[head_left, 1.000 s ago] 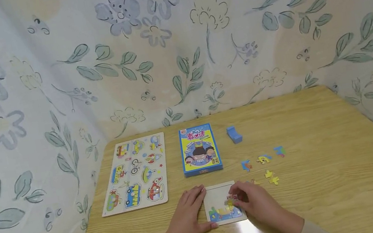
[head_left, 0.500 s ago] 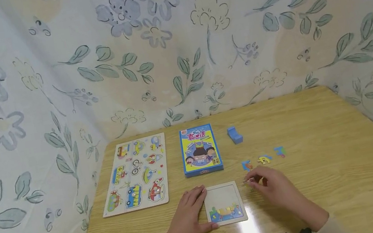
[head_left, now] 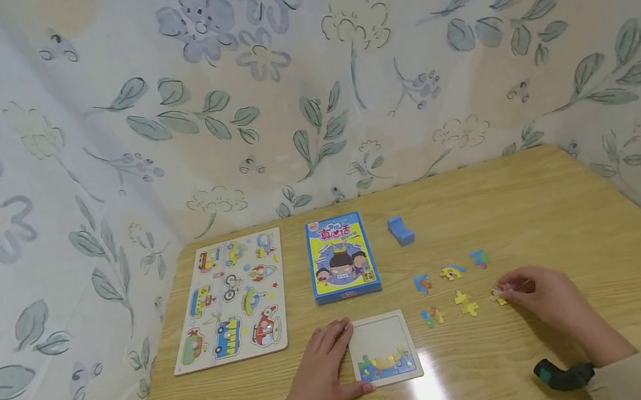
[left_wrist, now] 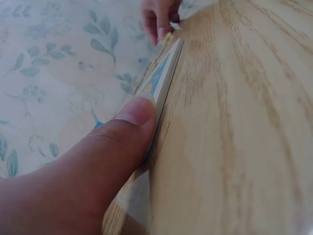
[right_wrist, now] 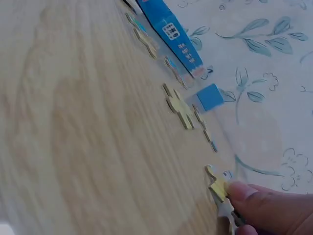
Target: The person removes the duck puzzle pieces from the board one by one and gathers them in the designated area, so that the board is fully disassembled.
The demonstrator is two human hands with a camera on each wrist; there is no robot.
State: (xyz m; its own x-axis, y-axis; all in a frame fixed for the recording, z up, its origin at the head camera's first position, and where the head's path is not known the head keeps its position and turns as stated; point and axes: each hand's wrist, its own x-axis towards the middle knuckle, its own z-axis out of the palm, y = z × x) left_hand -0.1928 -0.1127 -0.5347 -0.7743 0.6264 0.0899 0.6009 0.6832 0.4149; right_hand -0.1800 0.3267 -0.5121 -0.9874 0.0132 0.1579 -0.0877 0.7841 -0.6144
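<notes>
My left hand (head_left: 319, 375) rests at the left side of a small square jigsaw tray (head_left: 378, 318), its fingers by the upper left corner and its thumb by the lower left. In the left wrist view the thumb (left_wrist: 137, 111) touches the tray's edge. Joined pieces (head_left: 387, 364) fill the tray's lower part. To the right, my right hand (head_left: 546, 296) pinches a yellow jigsaw piece (right_wrist: 219, 190) at the tabletop. Loose pieces lie between the tray and that hand, among them a yellow one (head_left: 466, 304) and a blue and orange one (head_left: 422, 283).
A blue card box (head_left: 341, 257) lies behind the tray, with a small blue block (head_left: 401, 231) to its right. At the left is a vehicle puzzle board (head_left: 229, 302). Flowered cloth (head_left: 363, 78) borders the wooden table (head_left: 554, 209) at the back and sides.
My right hand has moved from over the tray out to the right, carrying the jigsaw piece past the other loose ones. The left hand stays by the tray.
</notes>
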